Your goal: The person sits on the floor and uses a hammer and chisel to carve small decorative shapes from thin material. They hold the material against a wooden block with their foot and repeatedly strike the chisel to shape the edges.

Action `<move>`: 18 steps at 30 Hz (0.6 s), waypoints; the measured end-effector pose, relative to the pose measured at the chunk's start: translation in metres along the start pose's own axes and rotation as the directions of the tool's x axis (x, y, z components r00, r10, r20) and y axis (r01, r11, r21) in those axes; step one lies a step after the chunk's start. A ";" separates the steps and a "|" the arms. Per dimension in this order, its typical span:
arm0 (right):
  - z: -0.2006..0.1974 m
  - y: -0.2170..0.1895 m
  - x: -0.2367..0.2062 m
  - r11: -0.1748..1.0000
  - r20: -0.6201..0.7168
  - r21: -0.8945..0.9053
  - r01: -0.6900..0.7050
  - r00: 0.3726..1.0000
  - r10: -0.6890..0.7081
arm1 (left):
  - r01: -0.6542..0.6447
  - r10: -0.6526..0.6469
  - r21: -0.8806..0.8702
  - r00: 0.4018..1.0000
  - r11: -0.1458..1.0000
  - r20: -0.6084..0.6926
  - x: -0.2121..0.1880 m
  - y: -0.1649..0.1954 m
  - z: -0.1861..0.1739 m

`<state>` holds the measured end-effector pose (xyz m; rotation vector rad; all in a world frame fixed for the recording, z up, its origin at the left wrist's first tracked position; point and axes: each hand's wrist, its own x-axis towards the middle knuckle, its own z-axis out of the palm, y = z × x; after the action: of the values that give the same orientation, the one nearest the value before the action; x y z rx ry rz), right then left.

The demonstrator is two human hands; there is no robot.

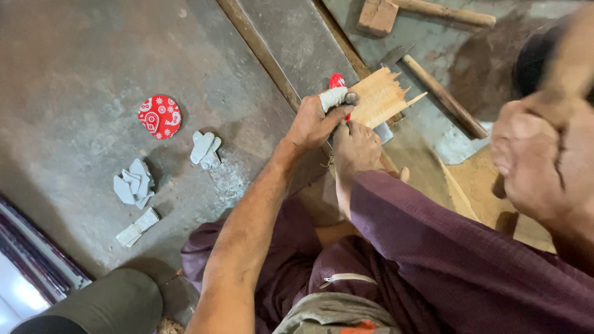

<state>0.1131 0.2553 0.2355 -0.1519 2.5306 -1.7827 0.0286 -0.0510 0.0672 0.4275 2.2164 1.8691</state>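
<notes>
My left hand (312, 124) has a finger wrapped in white tape, the forearm bare. My right hand (535, 158) is bare too. I wear loose maroon cloth trousers (445, 247) with a zipped pocket.

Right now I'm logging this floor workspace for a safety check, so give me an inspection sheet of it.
Surface: bare grey concrete floor, stained and dusty, crossed by a long flat plank.
Job's things: splintered pale wood piece lying on a flat metal blade, with a red-handled tool beside it.
Clutter: red patterned disc; grey scrap pieces; wooden mallet; long wooden handle.
Grippers: left hand closed around the tool's taped grip; right hand raised close to the camera, blurred, grip unclear; a bare foot pressing by the wood.
Cables: nothing seen.
Surroundings: grey rounded object at lower left; maroon clothing.
</notes>
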 end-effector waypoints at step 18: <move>-0.012 0.028 0.015 0.968 -0.046 -0.174 0.179 0.981 -0.190 | -0.084 0.078 -0.129 0.996 0.988 -0.052 0.001 -0.021 0.000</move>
<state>0.0957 0.2748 0.2136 -0.3543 2.7959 -1.6502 0.0263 -0.0541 0.0467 0.4610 2.1184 2.0723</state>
